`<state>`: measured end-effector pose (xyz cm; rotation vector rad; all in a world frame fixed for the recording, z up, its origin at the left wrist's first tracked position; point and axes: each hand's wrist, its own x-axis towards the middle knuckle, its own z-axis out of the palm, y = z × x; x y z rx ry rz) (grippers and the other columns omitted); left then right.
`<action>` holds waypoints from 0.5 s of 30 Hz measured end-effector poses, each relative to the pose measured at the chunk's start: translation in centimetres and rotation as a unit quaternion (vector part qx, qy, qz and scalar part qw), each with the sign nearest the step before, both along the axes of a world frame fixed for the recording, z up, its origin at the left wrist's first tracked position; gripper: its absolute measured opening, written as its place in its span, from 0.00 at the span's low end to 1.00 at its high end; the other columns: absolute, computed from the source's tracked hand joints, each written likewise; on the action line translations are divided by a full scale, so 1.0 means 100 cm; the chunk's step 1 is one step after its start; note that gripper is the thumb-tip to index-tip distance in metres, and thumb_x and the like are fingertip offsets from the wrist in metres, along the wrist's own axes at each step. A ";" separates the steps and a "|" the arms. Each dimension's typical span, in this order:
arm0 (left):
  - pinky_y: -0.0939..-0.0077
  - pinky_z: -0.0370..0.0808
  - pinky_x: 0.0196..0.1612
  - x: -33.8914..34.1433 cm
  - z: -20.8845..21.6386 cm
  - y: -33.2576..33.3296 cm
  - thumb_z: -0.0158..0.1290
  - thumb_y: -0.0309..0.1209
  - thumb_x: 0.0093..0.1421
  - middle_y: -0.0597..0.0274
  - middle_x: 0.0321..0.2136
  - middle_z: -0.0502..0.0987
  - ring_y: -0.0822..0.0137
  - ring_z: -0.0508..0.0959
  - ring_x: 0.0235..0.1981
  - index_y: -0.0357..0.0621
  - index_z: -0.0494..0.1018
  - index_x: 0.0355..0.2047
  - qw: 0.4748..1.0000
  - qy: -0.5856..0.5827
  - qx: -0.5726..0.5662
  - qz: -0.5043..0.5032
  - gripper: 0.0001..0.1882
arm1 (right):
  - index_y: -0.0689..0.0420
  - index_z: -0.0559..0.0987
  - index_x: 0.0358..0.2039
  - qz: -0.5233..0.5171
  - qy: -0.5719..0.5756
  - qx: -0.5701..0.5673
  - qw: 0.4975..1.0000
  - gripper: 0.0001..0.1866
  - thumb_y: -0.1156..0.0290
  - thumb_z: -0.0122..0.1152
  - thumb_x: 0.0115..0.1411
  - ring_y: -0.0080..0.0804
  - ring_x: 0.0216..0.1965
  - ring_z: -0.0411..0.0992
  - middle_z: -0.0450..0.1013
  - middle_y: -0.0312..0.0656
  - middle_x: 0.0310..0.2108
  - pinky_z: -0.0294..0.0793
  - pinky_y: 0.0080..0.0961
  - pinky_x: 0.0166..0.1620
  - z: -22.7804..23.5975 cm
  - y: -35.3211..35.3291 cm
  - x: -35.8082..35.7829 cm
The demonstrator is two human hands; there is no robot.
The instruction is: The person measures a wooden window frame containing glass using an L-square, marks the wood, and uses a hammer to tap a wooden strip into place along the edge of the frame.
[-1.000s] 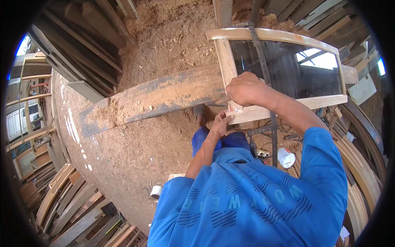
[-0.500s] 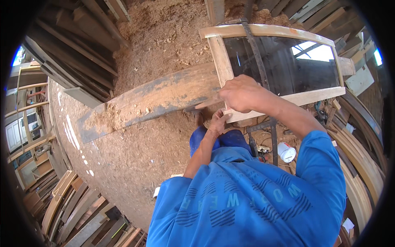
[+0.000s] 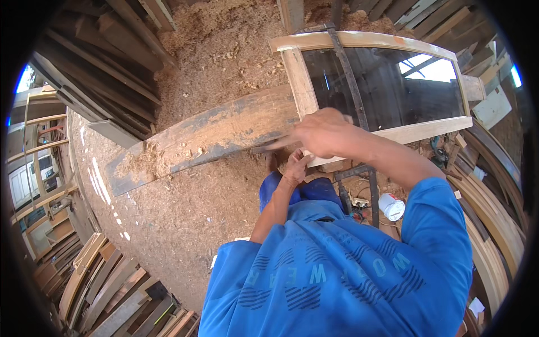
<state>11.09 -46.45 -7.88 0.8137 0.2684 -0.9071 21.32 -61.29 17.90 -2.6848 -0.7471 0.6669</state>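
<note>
My right hand [image 3: 323, 133] is closed round the handle of a hammer [image 3: 281, 144], which points left and is blurred by motion. Just below it, my left hand [image 3: 296, 167] pinches its fingers together at the near left corner of a pale wooden frame [image 3: 304, 84]. Whatever lies between those fingertips is too small to make out. The frame surrounds a dark, reflective glass pane [image 3: 387, 92]. A dark metal bar clamp [image 3: 349, 78] crosses over the pane. My right forearm passes above the frame's near rail.
A long worn plank [image 3: 213, 132] strewn with shavings extends left from the frame. Below the frame stands a white tub [image 3: 391, 207] beside cables. Stacked boards [image 3: 112, 286] line the lower left, and curved timber [image 3: 488, 236] the right. Shavings [image 3: 224, 50] cover the ground.
My right hand has shifted slightly left and down with the hammer, whose head is now more blurred. My left hand stays at the frame corner.
</note>
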 end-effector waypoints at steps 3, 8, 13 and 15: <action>0.73 0.78 0.53 -0.007 -0.006 0.000 0.56 0.20 0.61 0.59 0.45 0.81 0.69 0.81 0.45 0.36 0.74 0.48 1.000 0.008 0.017 0.020 0.14 | 0.57 0.84 0.37 0.032 0.119 -0.165 0.979 0.10 0.71 0.60 0.55 0.47 0.39 0.80 0.80 0.48 0.30 0.78 0.42 0.40 0.005 -0.001 0.007; 0.74 0.77 0.51 -0.006 -0.001 -0.002 0.57 0.20 0.61 0.60 0.44 0.81 0.70 0.81 0.44 0.37 0.75 0.48 0.999 -0.002 0.003 0.054 0.14 | 0.59 0.84 0.35 0.033 0.013 -0.020 0.999 0.11 0.69 0.62 0.54 0.49 0.40 0.80 0.80 0.50 0.31 0.79 0.40 0.41 0.032 0.008 0.007; 0.77 0.77 0.49 -0.008 -0.004 -0.005 0.58 0.21 0.61 0.62 0.43 0.81 0.73 0.80 0.43 0.39 0.74 0.47 0.996 0.003 -0.021 0.086 0.14 | 0.59 0.85 0.35 0.007 0.027 0.005 1.000 0.11 0.68 0.63 0.54 0.50 0.39 0.81 0.81 0.51 0.31 0.79 0.40 0.41 0.022 0.007 0.004; 0.78 0.77 0.47 -0.004 -0.010 -0.005 0.58 0.22 0.62 0.63 0.42 0.81 0.74 0.80 0.43 0.39 0.73 0.47 0.999 0.013 -0.003 0.036 0.13 | 0.59 0.85 0.35 0.012 0.117 -0.159 0.980 0.10 0.69 0.63 0.54 0.49 0.39 0.81 0.81 0.50 0.32 0.79 0.40 0.41 0.015 0.001 0.013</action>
